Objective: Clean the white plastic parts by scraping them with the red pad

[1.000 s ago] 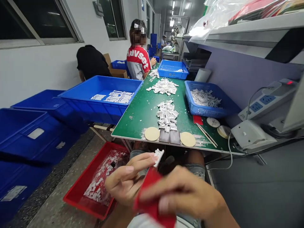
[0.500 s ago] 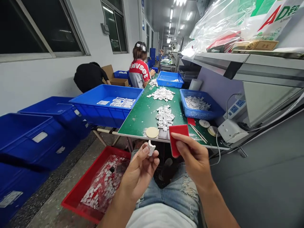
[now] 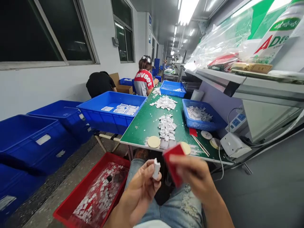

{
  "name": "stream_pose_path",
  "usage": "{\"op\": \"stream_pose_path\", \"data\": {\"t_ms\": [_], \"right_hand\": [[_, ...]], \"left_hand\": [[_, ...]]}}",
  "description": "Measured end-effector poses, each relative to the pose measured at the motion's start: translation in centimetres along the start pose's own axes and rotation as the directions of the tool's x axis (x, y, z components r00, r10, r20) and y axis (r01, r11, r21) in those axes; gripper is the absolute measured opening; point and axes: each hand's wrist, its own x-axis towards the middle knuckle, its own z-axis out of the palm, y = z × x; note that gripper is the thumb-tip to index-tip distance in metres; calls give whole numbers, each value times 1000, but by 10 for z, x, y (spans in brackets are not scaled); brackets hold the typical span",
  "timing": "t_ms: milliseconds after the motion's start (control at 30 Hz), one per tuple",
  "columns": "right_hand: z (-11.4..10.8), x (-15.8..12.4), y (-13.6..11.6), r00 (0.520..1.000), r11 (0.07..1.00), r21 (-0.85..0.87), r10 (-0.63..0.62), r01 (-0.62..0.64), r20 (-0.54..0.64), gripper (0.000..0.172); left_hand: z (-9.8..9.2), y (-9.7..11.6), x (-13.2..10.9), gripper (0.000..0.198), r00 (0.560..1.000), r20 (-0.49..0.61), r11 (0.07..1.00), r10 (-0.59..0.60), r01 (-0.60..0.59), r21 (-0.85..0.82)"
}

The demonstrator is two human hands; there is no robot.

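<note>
left hand (image 3: 143,186) pinched small white plastic-looking piece (image 3: 156,170), short of green flat-topped table (image 3: 142,126)'s near edge | right hand (image 3: 196,175) pinched flat rectangular red pad (image 3: 174,150), blurred, before same table edge | judged: piece likely wanted firm grip, pad flat, light even contact

A worker in faded lt.-blue denim jeans (image 3: 171,209) w/ darker ctr. seam (image 3: 161,209) and pale, frayed rips (image 3: 190,207) on R thigh, below the near edge of the table (image 3: 140,131); a sliver of white top (image 3: 153,224) shows at the waist. L hand (image 3: 143,182), R hand (image 3: 196,174) and forearms (image 3: 218,205) bare.
</note>
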Motion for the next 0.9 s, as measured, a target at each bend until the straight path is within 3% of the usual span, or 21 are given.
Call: {"op": "stream_pose_path", "data": {"t_ms": [67, 100, 167, 200, 300, 367, 400, 433, 500, 533, 567, 600, 667, 700, 800, 900], "right_hand": [[-4, 4, 3, 992, 1000, 29, 7, -10, 129, 24], [-6, 7, 5, 997, 999, 1, 34, -34, 67, 23], [-12, 15, 9, 979, 994, -53, 86, -98, -185, 22], [-14, 20, 10, 975, 994, -41, 91, -101, -202, 20], [-20, 40, 13, 997, 997, -35, 75, -74, 23, 19], [-23, 55, 14, 988, 991, -93, 82, -94, -127, 21], [-24, 63, 16, 976, 990, -97, 85, -107, -202, 23], [-26, 70, 18, 978, 991, -79, 88, -104, -188, 22], [-30, 83, 26, 997, 996, -56, 71, -72, -22, 21], [-33, 88, 31, 998, 995, -80, 64, -65, -10, 21], [-35, 91, 36, 993, 989, -124, 66, -78, -100, 21], [-37, 94, 42, 961, 979, -167, 66, -114, -268, 21], [-41, 97, 54, 839, 966, -175, 68, -191, -539, 22], [-41, 97, 58, 819, 967, -145, 92, -209, -566, 20], [-37, 95, 65, 865, 964, 45, 255, -262, -431, 18], [-26, 93, 67, 837, 878, 343, 444, -335, -319, 20]], "left_hand": [[-11, 2, 11, 38, 985, 42, 968, 167, -172, 182], [-16, 4, 17, 35, 961, 66, 919, 270, -278, 279], [-24, 9, 27, 28, 873, 100, 754, 478, -466, 464], [-25, 13, 30, 23, 826, 132, 658, 548, -523, 542], [-20, 22, 38, 8, 724, 285, 407, 627, -618, 673], [-12, 28, 44, 6, 668, 336, 303, 664, -652, 695], [-8, 31, 48, 7, 645, 338, 275, 685, -659, 700], [-3, 34, 54, 8, 632, 339, 260, 697, -663, 702], [3, 38, 67, 18, 610, 349, 250, 711, -684, 685], [6, 40, 74, 26, 584, 355, 240, 730, -706, 667], [8, 42, 82, 34, 551, 356, 226, 755, -728, 647], [10, 45, 89, 38, 527, 353, 218, 773, -744, 631], [12, 51, 104, 31, 536, 333, 263, 776, -754, 602], [12, 55, 110, 24, 575, 317, 328, 754, -748, 577], [12, 64, 127, 24, 698, 259, 543, 668, -695, 471], [12, 68, 135, 30, 730, 219, 602, 648, -666, 439]]}}
